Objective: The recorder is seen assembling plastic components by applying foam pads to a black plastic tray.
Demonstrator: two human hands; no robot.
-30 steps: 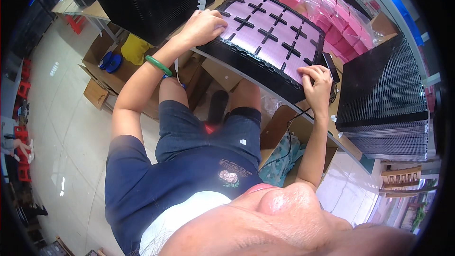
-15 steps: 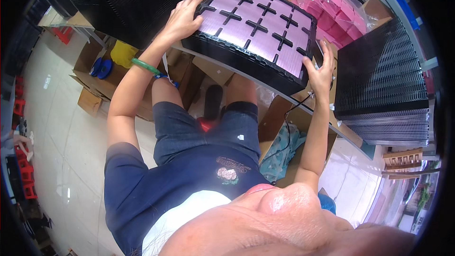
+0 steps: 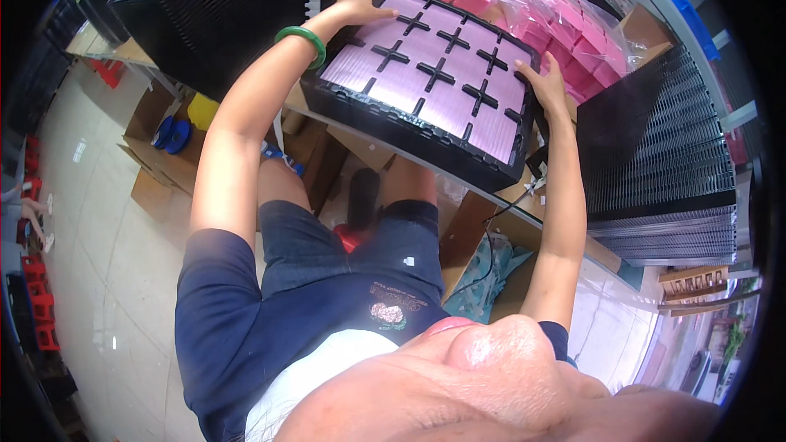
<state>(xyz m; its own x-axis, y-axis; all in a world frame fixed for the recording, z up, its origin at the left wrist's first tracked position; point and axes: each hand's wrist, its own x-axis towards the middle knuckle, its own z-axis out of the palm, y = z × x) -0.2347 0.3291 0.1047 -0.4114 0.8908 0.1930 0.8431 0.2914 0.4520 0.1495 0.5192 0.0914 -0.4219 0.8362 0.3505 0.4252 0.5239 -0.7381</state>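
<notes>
A black tray (image 3: 483, 170), deep-sided or stacked, lies in front of me, angled on the workbench. Lilac ribbed sheets or blocks (image 3: 385, 86) fill its top, with black cross-shaped dividers (image 3: 435, 74) standing between them. My left hand (image 3: 366, 10) grips the far left corner, its thumb over the rim and its other fingers mostly hidden. On the right side, my right hand (image 3: 547, 86) holds the rim with the thumb on top and the fingers along the outer wall. A green bangle (image 3: 304, 38) circles my left wrist.
Tall stacks of black trays stand at left (image 3: 213, 20) and right (image 3: 663, 139). Pink blocks (image 3: 565, 20) in clear plastic lie behind the tray. A dark cable (image 3: 491, 245) hangs off the bench's front edge. Below stands a cardboard box (image 3: 155, 135) with blue spools (image 3: 172, 134).
My left hand has slid away from me to the far left corner, and my right hand has shifted farther along the right side. The tray sits slightly lower and farther left in view.
</notes>
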